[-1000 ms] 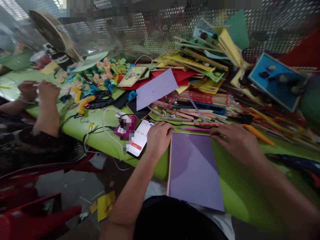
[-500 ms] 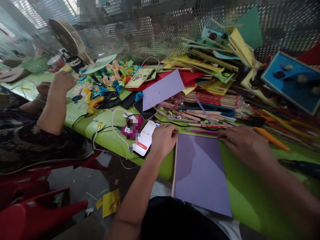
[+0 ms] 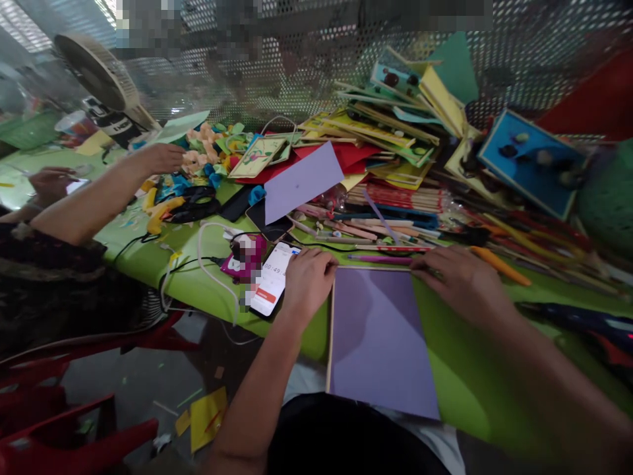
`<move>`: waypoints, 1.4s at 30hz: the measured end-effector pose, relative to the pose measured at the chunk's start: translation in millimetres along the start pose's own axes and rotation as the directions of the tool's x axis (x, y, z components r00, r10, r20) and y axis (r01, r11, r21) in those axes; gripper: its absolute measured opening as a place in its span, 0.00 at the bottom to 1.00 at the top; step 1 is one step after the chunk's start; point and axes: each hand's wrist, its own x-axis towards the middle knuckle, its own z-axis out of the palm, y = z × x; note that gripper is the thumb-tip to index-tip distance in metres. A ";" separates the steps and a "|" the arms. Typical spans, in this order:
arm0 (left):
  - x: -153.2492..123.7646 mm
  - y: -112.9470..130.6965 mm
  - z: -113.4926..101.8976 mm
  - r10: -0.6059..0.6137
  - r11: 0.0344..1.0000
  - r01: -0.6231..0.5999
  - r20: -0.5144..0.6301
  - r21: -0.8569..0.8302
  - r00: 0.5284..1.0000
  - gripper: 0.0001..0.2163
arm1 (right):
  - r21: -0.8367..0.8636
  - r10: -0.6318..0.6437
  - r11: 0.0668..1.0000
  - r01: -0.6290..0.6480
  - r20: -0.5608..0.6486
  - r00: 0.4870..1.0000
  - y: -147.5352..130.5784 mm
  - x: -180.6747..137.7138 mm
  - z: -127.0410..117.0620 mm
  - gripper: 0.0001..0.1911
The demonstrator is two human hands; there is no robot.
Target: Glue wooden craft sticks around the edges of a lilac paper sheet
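Note:
A purple sheet (image 3: pixel 380 343) lies at the front edge of the green table, with one thin wooden stick (image 3: pixel 373 268) along its far edge and another down its left side. My left hand (image 3: pixel 310 277) is closed at the far left corner, fingertips pinched on the end of the far stick. At the opposite corner my right hand (image 3: pixel 457 280) pinches that stick's other end; its fingertips are partly hidden. Just beyond the sheet lies a purple pen (image 3: pixel 378 260). A lit phone (image 3: pixel 271 280) showing a timer sits left of my left hand.
A co-worker's hand (image 3: pixel 165 158) is over curled paper pieces at left. Behind are stick-framed cards (image 3: pixel 370 128), a loose lilac sheet (image 3: pixel 304 181) and bundled sticks (image 3: pixel 395 196). A dark glue gun (image 3: pixel 583 320) lies right, a yellow one (image 3: pixel 163 211) left. A red chair (image 3: pixel 113 435) stands below.
The view has turned right, so things sit further left, and more of the dark glue gun shows. The co-worker's hand has reached toward the curled paper pieces. My hands keep their corners.

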 end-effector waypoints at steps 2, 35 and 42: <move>-0.1 -1.1 1.1 0.008 1.000 -0.008 -0.015 0.011 1.000 0.05 | -0.010 0.013 1.000 -0.013 0.017 1.000 -2.3 2.0 -2.7 0.13; 9.4 52.3 -3.6 0.093 0.995 -0.096 -0.243 -0.002 0.966 0.03 | -0.237 -0.075 0.970 0.054 -0.082 0.994 -4.5 -1.7 -41.2 0.13; 23.2 101.9 12.7 0.481 0.875 -0.475 -0.041 0.097 0.876 0.07 | -0.343 -0.097 0.936 0.078 -0.036 0.995 -16.5 -1.8 -41.3 0.12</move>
